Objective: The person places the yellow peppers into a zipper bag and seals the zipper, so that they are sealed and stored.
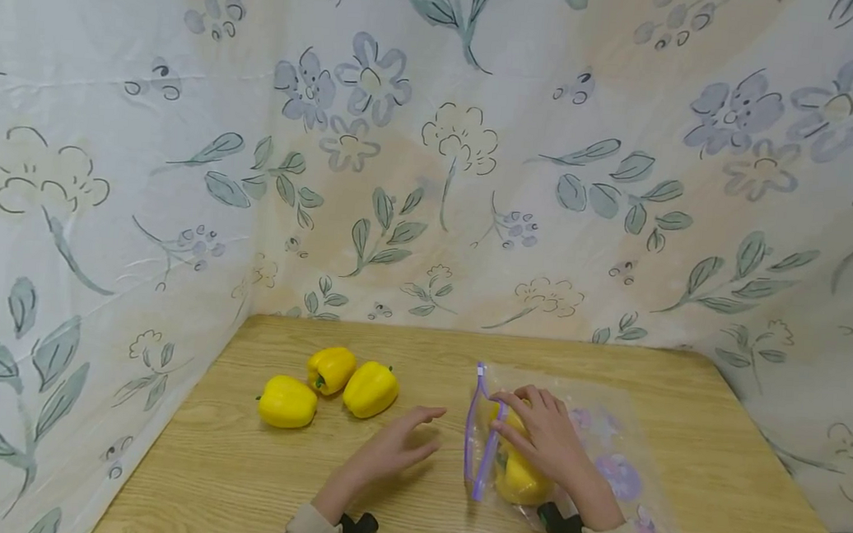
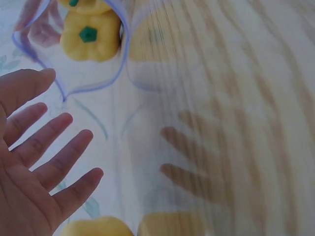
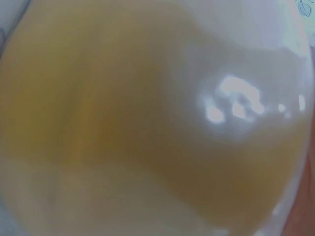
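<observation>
A clear zip bag (image 1: 478, 460) with a purple closure lies on the right half of the table, its mouth gaping toward the left. Inside it are yellow bell peppers (image 1: 523, 478); the left wrist view shows two, one with a green stem (image 2: 88, 35). My right hand (image 1: 550, 432) lies over the bag and holds its rim between thumb and fingers, partly covering the peppers. Left of the mouth, my left hand (image 1: 402, 444) hovers with spread fingers (image 2: 64, 157), holding nothing. Blurred plastic and yellow fill the right wrist view.
Three more yellow bell peppers, at the left (image 1: 287, 402), back (image 1: 332, 369) and right (image 1: 371, 390) of a small group, sit on the wooden table (image 1: 218, 483) beyond my left hand. Floral cloth (image 1: 431, 201) hangs behind the table and along its sides.
</observation>
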